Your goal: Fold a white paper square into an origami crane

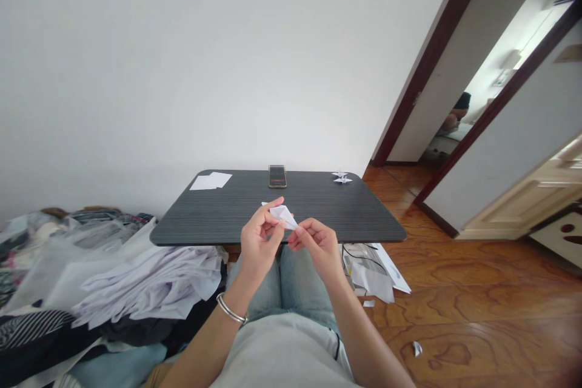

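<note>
A small piece of folded white paper is held up between my two hands, just above the near edge of the dark table. My left hand pinches its left part between thumb and fingers. At the paper's lower right tip, my right hand grips it with thumb and forefinger. Part of the paper is hidden behind the left fingers. Folded white paper cranes stand at the table's far right corner. Flat white paper sheets lie at the far left.
A phone is at the table's back edge, near the white wall. Piled clothes lie to the left. Papers and cables are below the table's right side. A paper scrap rests on the wooden floor.
</note>
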`<state>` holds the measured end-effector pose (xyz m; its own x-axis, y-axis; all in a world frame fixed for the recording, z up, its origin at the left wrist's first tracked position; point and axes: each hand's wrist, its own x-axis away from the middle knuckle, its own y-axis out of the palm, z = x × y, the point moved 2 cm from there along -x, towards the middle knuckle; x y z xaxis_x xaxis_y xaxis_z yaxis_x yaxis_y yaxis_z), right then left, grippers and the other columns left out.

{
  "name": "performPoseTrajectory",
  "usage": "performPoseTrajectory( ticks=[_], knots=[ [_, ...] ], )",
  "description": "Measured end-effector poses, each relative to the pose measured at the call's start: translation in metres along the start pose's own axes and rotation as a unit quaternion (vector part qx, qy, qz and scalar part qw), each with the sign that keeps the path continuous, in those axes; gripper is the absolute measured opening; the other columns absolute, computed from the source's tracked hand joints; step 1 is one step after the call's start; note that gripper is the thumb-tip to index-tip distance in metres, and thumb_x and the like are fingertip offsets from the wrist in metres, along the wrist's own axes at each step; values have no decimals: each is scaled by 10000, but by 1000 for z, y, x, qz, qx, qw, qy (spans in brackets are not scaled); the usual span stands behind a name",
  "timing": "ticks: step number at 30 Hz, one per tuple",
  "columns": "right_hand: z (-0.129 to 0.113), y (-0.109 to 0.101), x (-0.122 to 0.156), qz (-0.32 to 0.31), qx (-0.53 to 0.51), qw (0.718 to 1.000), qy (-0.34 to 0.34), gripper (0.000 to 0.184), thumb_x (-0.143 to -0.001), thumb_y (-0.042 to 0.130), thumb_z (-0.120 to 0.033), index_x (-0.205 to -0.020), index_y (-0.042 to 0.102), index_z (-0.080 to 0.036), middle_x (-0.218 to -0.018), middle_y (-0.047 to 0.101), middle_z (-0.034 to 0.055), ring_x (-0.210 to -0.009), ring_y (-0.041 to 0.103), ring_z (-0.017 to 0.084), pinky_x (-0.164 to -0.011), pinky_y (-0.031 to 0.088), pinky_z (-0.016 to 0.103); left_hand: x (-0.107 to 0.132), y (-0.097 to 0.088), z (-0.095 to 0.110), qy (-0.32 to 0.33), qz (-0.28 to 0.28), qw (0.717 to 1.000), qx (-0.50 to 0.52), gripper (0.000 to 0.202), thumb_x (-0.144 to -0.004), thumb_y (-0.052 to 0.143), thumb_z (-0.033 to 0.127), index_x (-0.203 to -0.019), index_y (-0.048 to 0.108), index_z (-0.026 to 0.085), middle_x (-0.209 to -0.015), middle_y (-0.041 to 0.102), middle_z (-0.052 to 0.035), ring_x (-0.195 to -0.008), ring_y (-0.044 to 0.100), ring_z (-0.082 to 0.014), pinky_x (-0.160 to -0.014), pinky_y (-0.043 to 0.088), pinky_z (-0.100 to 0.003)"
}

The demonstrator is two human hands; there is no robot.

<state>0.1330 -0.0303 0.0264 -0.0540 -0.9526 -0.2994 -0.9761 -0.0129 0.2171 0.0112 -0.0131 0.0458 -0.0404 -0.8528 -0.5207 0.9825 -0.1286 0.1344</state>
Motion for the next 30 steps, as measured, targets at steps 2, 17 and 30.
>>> performPoseTrajectory(
  ticks=[2, 17, 30],
  knots=[
    [0, 0, -2, -1, 10, 1000, 1, 216, -754, 636, -372, -696, 604, -166, -589, 657, 9, -504, 598, 115, -503, 500, 218, 0, 0, -2, -5, -9, 1000, -6, 158, -771, 573, 190, -662, 465, 156, -1207, 558, -144, -869, 652, -200, -755, 521, -310],
    [5, 1, -1, 16, 20, 1000, -17, 275, -788, 591, -398, -640, 594, -166, -536, 625, 3, -453, 558, 102, -470, 473, 207, -3, -5, -10, -23, -23, 999, -10, 135, -770, 584, 207, -675, 506, 153, -1110, 620, -111, -863, 638, -174, -758, 497, -279],
    [8, 3, -1, 99, 45, 994, -24, 186, -698, 686, -342, -696, 616, -170, -538, 638, -3, -456, 582, 122, -462, 498, 236, -3, -5, -14, -26, 18, 998, -48, 140, -725, 620, 221, -643, 530, 151, -756, 623, -26, -678, 603, -124, -642, 486, -227]
  ],
)
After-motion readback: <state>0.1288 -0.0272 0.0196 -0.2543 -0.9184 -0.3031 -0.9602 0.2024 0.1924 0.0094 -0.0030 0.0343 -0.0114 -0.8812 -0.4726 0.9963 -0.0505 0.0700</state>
